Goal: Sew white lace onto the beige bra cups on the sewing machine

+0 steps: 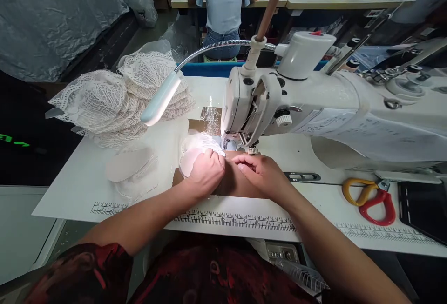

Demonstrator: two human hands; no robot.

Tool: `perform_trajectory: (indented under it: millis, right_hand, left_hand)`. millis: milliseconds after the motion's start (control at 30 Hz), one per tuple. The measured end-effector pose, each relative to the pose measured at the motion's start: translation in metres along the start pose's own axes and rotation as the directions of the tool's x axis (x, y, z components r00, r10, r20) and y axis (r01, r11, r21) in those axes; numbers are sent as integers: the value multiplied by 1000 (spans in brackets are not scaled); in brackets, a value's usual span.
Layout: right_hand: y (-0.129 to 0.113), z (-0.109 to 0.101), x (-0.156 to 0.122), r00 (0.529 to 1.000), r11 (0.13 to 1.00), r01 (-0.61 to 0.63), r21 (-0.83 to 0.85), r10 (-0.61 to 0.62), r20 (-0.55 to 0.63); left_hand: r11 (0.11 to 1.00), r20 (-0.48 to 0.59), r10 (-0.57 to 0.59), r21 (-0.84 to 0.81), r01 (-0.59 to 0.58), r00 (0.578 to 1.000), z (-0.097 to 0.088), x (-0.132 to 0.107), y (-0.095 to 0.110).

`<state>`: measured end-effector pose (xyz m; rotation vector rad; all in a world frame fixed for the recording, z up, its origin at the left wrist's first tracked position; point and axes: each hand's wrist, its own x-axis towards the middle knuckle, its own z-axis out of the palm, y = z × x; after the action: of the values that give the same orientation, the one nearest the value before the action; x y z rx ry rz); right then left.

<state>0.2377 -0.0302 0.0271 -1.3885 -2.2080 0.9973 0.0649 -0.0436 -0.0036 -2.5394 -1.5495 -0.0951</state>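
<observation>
My left hand point(205, 172) lies curled on a pale lace cup piece point(195, 148) in front of the needle of a white sewing machine point(314, 104). Its fingers press the piece down on the brown plate point(202, 124). My right hand point(260, 172) rests beside it to the right, fingers bent and pinched on the edge of the same piece just below the presser foot point(252, 149). The flexible lamp point(161, 99) lights the spot brightly, so the fabric under the hands is washed out.
A heap of white lace cups point(115, 99) sits at the table's back left, with loose pieces point(129, 166) nearer. Scissors with red and yellow handles point(372, 199) and a dark tray point(424, 208) lie right. A ruler strip point(230, 218) runs along the front. A person in a light-blue top point(223, 1) sits behind.
</observation>
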Motion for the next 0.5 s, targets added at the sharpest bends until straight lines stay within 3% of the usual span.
perform_trajectory:
  millis: [133,200,300,400,500]
  right_hand:
    - [5,19,8,988,976,150,-157,-152,1]
    - [7,27,7,978,937,209,-281,-208,33]
    - [8,34,4,973,851,227,-473,-222,68]
    - [8,37,2,971,784,224,-578,-232,62]
    - [8,39,2,973,758,193,-622,-229,23]
  left_hand:
    - [996,104,86,-10,-85,991,-5,-6,17]
    - [993,138,104,-76,-94,985,-17,-10,10]
    - [946,146,74,-323,-23,987,-30,-12,-9]
    - [845,74,90,-534,-37,993,-25,-11,-27]
    - [856,-74,112,-499,-134,991,-6,-9,-34]
